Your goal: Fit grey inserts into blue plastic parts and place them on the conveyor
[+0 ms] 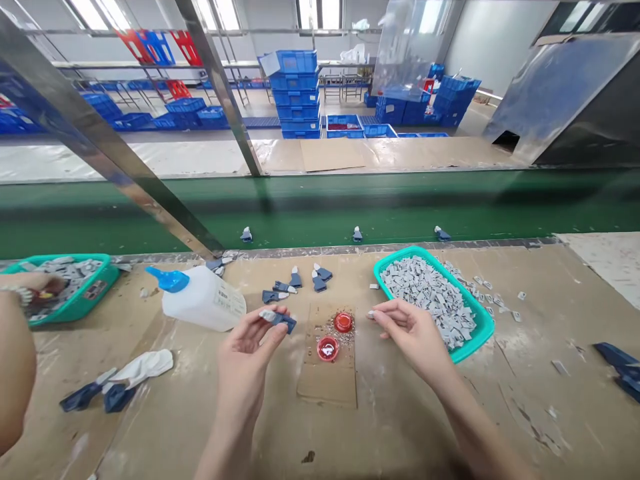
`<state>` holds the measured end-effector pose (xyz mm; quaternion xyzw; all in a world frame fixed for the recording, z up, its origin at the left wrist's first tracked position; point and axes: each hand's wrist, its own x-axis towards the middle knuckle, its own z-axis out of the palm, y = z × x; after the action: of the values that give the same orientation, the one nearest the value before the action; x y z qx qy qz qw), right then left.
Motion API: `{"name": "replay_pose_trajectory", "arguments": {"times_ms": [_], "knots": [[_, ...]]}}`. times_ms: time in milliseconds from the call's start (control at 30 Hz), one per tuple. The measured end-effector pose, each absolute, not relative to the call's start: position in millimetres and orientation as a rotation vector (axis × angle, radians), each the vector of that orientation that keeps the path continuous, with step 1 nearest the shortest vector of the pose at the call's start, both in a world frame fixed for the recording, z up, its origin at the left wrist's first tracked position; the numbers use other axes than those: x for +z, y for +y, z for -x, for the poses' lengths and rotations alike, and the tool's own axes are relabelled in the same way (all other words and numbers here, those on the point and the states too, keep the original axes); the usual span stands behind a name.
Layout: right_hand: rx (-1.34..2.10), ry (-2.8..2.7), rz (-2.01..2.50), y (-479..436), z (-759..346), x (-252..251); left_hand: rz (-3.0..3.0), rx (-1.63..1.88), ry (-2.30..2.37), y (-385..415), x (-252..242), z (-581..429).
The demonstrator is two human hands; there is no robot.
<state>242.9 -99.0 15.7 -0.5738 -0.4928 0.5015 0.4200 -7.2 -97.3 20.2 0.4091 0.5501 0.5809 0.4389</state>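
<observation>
My left hand (250, 343) is closed on a small dark blue plastic part with a grey tip (279, 320), held above the worktable. My right hand (407, 330) pinches a tiny grey piece (371, 314) between thumb and fingers, beside the teal tray (480, 337) of several grey pieces. Between my hands, two red caps (343, 322) (327, 348) sit on a cardboard square (327, 380). Several assembled blue parts (295, 283) lie just beyond my left hand.
A white glue bottle with a blue nozzle (200, 300) lies on its side at left. Another person's arm (15, 360) reaches into a second teal tray (85, 300) at far left. A green conveyor belt (320, 207) carries three parts. White cloth (143, 367) lies front left.
</observation>
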Motion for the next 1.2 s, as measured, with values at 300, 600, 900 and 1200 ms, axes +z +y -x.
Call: {"name": "replay_pose_trajectory", "arguments": {"times_ms": [300, 600, 900, 1200], "knots": [[1.265, -1.123, 1.506, -90.5, -212.4, -10.1, -0.634, 1.504, 1.433, -127.4, -9.8, 0.3], [1.302, -1.092, 1.516, -85.7, -207.7, -25.0, -0.783, 1.41, 1.392, -127.7, -9.3, -18.3], [1.334, -1.013, 1.519, -84.9, -205.7, -19.9, -0.774, 1.36, 1.373, -120.0, -12.1, -36.5], [1.673, -0.799, 1.237, -96.9, -216.0, 13.7, -0.78, 1.382, 1.351, -117.1, -0.5, -56.2]]}}
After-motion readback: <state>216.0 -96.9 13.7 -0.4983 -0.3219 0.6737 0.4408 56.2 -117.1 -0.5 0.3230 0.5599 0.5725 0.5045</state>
